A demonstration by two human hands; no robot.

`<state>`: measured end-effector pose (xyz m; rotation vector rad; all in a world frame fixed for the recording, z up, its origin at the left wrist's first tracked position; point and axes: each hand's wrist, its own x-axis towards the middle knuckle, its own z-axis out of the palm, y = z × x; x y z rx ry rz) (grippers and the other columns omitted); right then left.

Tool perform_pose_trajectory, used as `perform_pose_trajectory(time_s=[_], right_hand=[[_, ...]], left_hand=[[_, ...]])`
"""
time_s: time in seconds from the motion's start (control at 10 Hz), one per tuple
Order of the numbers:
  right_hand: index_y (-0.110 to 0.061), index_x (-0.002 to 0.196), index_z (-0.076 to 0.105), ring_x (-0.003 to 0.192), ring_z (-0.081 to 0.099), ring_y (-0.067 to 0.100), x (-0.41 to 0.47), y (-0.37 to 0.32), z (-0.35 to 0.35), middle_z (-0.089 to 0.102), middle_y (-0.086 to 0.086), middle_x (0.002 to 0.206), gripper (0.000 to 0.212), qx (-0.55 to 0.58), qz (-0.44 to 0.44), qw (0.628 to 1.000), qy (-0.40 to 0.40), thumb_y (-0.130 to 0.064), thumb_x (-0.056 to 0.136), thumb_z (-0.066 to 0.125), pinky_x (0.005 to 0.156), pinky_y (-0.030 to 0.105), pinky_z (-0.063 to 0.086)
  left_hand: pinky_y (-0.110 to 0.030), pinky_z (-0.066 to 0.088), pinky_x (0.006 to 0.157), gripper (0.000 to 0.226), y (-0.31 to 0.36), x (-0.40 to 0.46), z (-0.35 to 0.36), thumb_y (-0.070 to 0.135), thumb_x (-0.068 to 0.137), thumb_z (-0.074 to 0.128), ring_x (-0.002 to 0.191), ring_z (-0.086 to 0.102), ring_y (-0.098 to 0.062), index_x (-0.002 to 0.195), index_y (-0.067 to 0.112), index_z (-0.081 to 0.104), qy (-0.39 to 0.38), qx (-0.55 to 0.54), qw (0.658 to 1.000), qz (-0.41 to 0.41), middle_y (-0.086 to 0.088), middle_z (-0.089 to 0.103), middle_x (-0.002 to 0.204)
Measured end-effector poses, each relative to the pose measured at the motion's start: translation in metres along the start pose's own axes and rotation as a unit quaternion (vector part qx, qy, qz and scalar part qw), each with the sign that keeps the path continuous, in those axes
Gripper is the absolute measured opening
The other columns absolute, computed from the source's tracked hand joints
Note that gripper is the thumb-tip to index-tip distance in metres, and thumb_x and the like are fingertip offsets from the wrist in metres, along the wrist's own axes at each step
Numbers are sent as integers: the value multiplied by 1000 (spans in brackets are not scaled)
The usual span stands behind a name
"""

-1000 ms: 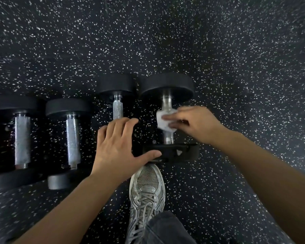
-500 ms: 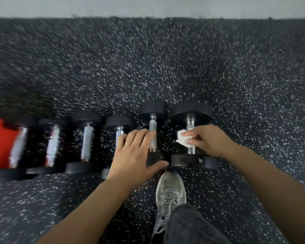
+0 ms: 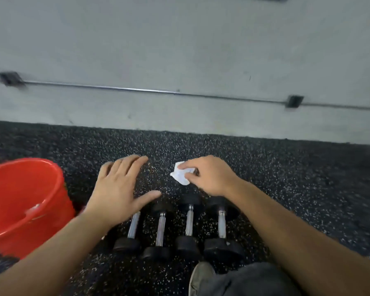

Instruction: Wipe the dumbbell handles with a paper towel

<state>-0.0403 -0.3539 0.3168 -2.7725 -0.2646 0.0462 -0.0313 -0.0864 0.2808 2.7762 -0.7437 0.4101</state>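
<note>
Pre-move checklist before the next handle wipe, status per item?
1. Crumpled white paper towel gripped in right hand: ok.
2. Towel touching a handle: not ok, it is off the dumbbells.
3. Left hand free, open, fingers spread: ok.
4. Four black dumbbells with silver handles in view, lying side by side on the speckled black rubber floor: ok.
5. Which handles are already wiped: cannot tell.
6. Red plastic bucket to the left, apart from the visible handles: ok.

No readable text for you here, no label, brand or number legible on anything, the frame was motion-blurred.
</note>
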Motion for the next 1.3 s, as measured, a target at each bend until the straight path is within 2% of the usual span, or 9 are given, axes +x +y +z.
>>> perform_pose_trajectory(time_s=[0.2, 0.4, 0.5, 0.8, 0.9, 1.0, 1.1, 1.2, 1.3], right_hand=[[-44, 130, 63, 57, 63, 12, -26, -83, -43, 58, -21, 69, 32, -2, -30, 998, 49, -37, 100, 55, 69, 27, 52], [-44, 134, 59, 67, 61, 10, -26, -171, -32, 76, -5, 102, 36, 17, -90, 994, 65, -37, 99, 56, 78, 30, 53], [-44, 133, 56, 73, 67, 14, -13, -212, -17, 72, -9, 87, 36, 20, -112, 991, 65, -40, 97, 58, 79, 34, 55], [-40, 122, 69, 106, 68, 17, 18, -315, 50, 74, -13, 117, 34, 124, -125, 978, 108, -46, 88, 68, 92, 34, 53], [-37, 123, 68, 109, 67, 18, 29, -324, 80, 71, -11, 123, 36, 79, -96, 992, -14, -42, 88, 67, 89, 33, 52], [-33, 114, 72, 93, 70, 19, 36, -334, 105, 75, -5, 106, 32, -1, -59, 980, -191, -34, 83, 66, 83, 33, 57], [-34, 119, 70, 98, 70, 23, 51, -348, 126, 74, -4, 108, 37, -7, -59, 986, -159, -34, 82, 64, 86, 36, 58], [-38, 143, 50, 115, 65, 23, 61, -364, 134, 69, -9, 127, 52, 76, -77, 993, -38, -40, 93, 61, 93, 40, 54], [-40, 153, 31, 124, 60, 22, 67, -369, 139, 60, -9, 140, 65, 97, -102, 990, -19, -42, 95, 61, 99, 43, 51]], left_hand=[[-55, 32, 115, 93, -26, -42, -89, 88, 87, 36, 137, 49, -26, 153, 23, 42, 40, 38, 998, -1, -2, 51, 150], [-53, 32, 114, 91, -73, -101, -152, 87, 88, 36, 136, 49, -25, 152, 22, 44, 66, 72, 995, -28, -2, 53, 149], [-52, 30, 113, 91, -100, -128, -173, 86, 88, 39, 137, 47, -24, 152, 21, 44, 71, 88, 991, -66, -2, 53, 149], [-48, 32, 112, 99, -162, -191, -162, 92, 76, 51, 136, 49, -21, 149, 26, 44, 57, 61, 981, -175, 4, 52, 147], [-49, 28, 116, 105, -180, -205, -156, 93, 71, 47, 140, 46, -23, 154, 28, 39, -10, 67, 976, -209, 3, 47, 152], [-44, 20, 121, 99, -189, -213, -155, 78, 79, 64, 148, 35, -19, 158, 31, 28, -51, 71, 966, -242, 5, 38, 159], [-42, 20, 119, 93, -196, -217, -154, 70, 84, 68, 147, 35, -17, 158, 31, 27, -35, 84, 962, -256, 8, 38, 159], [-42, 22, 117, 90, -199, -219, -157, 67, 84, 69, 144, 38, -19, 156, 29, 32, -3, 96, 956, -278, 6, 41, 156], [-43, 23, 116, 88, -201, -215, -156, 66, 84, 70, 141, 42, -21, 155, 26, 36, 10, 104, 952, -288, 5, 44, 153]])
